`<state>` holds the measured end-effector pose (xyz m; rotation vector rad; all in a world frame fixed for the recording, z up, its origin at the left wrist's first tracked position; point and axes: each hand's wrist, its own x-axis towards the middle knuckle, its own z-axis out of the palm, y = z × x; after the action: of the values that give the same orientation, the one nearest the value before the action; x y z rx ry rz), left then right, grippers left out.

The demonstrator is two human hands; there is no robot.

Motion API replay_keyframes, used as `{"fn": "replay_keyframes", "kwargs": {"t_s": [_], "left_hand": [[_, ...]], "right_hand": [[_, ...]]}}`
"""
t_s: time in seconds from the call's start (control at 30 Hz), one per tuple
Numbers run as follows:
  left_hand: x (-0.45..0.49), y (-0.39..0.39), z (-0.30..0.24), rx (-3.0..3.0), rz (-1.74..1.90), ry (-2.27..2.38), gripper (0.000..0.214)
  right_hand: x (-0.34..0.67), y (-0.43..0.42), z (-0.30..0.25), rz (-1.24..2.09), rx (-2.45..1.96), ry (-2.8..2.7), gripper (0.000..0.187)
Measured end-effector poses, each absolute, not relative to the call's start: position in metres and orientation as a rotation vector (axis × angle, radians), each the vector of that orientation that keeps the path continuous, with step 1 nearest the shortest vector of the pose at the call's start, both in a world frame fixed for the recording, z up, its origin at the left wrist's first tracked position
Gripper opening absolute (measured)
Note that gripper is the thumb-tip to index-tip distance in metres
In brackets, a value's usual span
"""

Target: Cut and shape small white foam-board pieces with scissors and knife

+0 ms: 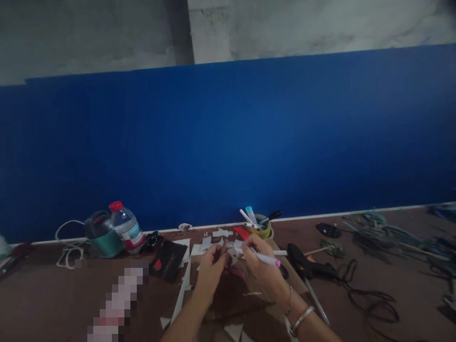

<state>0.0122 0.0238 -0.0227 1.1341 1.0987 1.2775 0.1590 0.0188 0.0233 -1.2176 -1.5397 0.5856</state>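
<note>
My left hand (213,266) is closed, thumb and fingers pinching a small pale, rounded piece (232,258) whose material I cannot make out. My right hand (262,266) grips a white marker (265,258) with a pink end, its other end toward the pale piece. The two hands are close together over a brown board (288,270). Beneath them lies a pink marker cap or similar small pink piece (237,271). White paper scraps (205,243) and a small white tube (221,233) lie just beyond my fingers.
A yellow-green mug (265,232) with pens stands behind my right hand. To the right lie a black glue gun (309,266), its coiled cord and tangled green stems (384,235). On the left are a water bottle (127,230), a teal container (105,243) and a black pouch (168,260).
</note>
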Motion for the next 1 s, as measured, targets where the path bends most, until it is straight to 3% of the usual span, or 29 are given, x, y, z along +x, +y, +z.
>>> {"fn": "replay_keyframes", "kwargs": {"t_s": [0.43,0.57,0.63,0.7,0.83,1.0], "left_hand": [[0.013,0.021,-0.015,0.911,1.313,0.998,0.026],[0.013,0.019,-0.007,0.775,1.308,0.905,0.041],[0.014,0.018,-0.006,0.789,1.318,0.883,0.047],[0.013,0.018,-0.009,0.854,1.321,0.886,0.048],[0.013,0.018,-0.015,1.011,1.309,0.995,0.052],[0.012,0.014,-0.019,1.739,1.51,1.302,0.055]], "right_hand": [[0.16,0.015,0.03,0.667,-1.174,-1.396,0.018],[0.159,0.013,0.03,0.837,-1.171,-1.359,0.032],[0.157,0.013,0.027,0.886,-1.135,-1.389,0.027],[0.154,0.012,0.022,0.94,-1.077,-1.392,0.019],[0.153,0.013,0.015,1.03,-1.038,-1.387,0.027],[0.159,0.018,0.011,0.769,-1.101,-1.447,0.02]]}}
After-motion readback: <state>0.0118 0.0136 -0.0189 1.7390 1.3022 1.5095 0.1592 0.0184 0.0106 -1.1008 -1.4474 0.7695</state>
